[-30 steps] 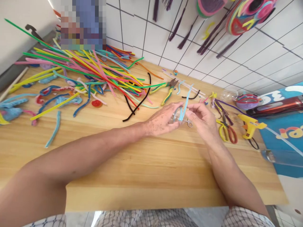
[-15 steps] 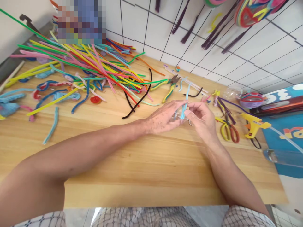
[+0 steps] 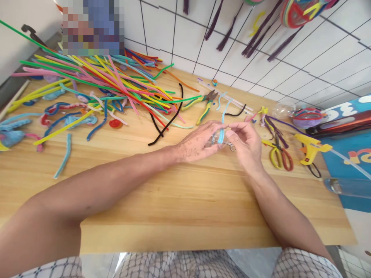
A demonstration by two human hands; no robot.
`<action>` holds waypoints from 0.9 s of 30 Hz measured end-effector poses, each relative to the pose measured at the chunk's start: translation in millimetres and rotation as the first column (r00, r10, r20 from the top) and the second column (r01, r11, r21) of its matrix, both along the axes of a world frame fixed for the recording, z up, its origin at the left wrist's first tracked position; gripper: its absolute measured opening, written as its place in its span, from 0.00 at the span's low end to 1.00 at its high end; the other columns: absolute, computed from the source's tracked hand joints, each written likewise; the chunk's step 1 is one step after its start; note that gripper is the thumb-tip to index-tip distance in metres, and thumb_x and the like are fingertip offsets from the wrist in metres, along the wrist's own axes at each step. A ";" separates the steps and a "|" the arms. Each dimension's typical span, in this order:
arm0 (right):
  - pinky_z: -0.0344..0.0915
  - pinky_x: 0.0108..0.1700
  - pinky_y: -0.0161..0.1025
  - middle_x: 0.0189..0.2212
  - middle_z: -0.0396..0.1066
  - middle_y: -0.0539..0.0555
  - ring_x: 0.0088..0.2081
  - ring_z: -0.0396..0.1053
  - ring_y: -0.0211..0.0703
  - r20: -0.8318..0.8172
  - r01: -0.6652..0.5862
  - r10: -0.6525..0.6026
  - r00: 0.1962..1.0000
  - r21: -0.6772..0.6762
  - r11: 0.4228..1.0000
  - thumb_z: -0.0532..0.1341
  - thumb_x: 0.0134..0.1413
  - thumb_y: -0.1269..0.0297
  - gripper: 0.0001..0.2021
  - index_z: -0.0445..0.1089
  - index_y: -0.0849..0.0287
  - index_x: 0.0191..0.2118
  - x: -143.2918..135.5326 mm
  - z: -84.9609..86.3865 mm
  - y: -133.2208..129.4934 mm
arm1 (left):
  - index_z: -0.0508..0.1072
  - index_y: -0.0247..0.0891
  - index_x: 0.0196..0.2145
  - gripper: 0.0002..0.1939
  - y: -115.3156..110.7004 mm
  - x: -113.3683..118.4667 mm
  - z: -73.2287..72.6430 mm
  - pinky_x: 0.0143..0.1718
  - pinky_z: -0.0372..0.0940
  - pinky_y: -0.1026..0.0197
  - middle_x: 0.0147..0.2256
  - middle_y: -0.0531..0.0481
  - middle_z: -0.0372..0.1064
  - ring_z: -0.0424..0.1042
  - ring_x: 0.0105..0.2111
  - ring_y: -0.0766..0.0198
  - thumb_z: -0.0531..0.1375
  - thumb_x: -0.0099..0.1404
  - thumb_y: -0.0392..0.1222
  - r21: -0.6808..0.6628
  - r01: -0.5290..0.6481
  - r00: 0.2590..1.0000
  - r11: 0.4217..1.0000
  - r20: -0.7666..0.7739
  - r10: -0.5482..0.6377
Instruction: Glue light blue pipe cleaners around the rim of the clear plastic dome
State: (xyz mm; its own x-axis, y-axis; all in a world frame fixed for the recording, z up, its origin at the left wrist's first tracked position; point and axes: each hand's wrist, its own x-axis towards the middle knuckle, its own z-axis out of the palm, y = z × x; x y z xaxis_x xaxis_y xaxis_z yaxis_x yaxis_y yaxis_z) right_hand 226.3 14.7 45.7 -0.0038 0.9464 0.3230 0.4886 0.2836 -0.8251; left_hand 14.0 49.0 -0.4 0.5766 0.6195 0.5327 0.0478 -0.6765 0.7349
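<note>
Over the middle of the table, my left hand [image 3: 199, 141] is curled round a light blue pipe cleaner [image 3: 221, 136], its thumb and fingers closing from the left. One end of the pipe cleaner stands up past the fingertips. My right hand [image 3: 246, 141] meets it from the other side, thumb and index finger pinched at the pipe cleaner beside the left fingertips. Between the hands shows a clear, shiny piece, mostly hidden by the fingers. A small metal ring [image 3: 232, 147] pokes out below the right thumb; what it belongs to is hidden.
A heap of coloured pipe cleaners [image 3: 116, 83] spreads over the left. Pliers [image 3: 206, 106] and a black pipe cleaner [image 3: 236, 113] lie beyond my hands. To the right are scissors [image 3: 280, 156], a yellow glue gun [image 3: 311, 148] and a clear ball [image 3: 284, 110]. A tiled wall [image 3: 185, 42] bounds the back.
The view has shifted slightly. Both hands stay together at the light blue pipe cleaner; my right thumb has drawn back a little from it.
</note>
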 end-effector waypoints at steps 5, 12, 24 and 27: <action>0.76 0.43 0.48 0.39 0.78 0.53 0.38 0.76 0.47 0.205 -0.033 -0.030 0.978 0.298 0.954 0.66 0.69 0.55 0.06 0.78 0.50 0.42 -2.4 0.5 -7.2 | 0.64 0.40 0.72 0.30 -0.4 -0.3 -0.5 0.72 0.67 0.37 0.70 0.34 0.68 0.68 0.71 0.45 0.59 0.77 0.52 0.008 -0.007 1.000 1.000 -0.011 0.007; 0.76 0.49 0.55 0.40 0.79 0.55 0.42 0.78 0.53 0.368 -0.129 -0.015 0.930 0.364 0.922 0.67 0.66 0.63 0.04 0.80 0.48 0.41 -1.4 -0.9 -10.2 | 0.64 0.40 0.71 0.30 -0.5 0.4 -0.3 0.73 0.66 0.36 0.69 0.33 0.69 0.68 0.72 0.44 0.58 0.79 0.55 0.004 -0.008 1.000 1.000 -0.002 0.008; 0.77 0.42 0.49 0.39 0.80 0.54 0.39 0.78 0.49 0.351 -0.108 -0.033 0.936 0.375 0.921 0.66 0.63 0.66 0.04 0.78 0.49 0.40 -3.6 -0.6 -9.1 | 0.65 0.39 0.71 0.30 1.0 0.6 -3.3 0.75 0.64 0.37 0.69 0.33 0.69 0.66 0.73 0.45 0.59 0.79 0.55 0.039 -0.002 1.000 0.999 -0.009 0.002; 0.77 0.42 0.49 0.40 0.80 0.54 0.40 0.77 0.50 0.355 -0.097 -0.034 0.934 0.345 0.934 0.67 0.62 0.67 0.04 0.78 0.49 0.39 -3.4 0.8 -9.4 | 0.65 0.39 0.71 0.29 0.0 -0.3 -1.6 0.74 0.65 0.37 0.70 0.33 0.69 0.66 0.73 0.45 0.59 0.79 0.54 0.043 0.002 1.000 0.999 -0.012 -0.001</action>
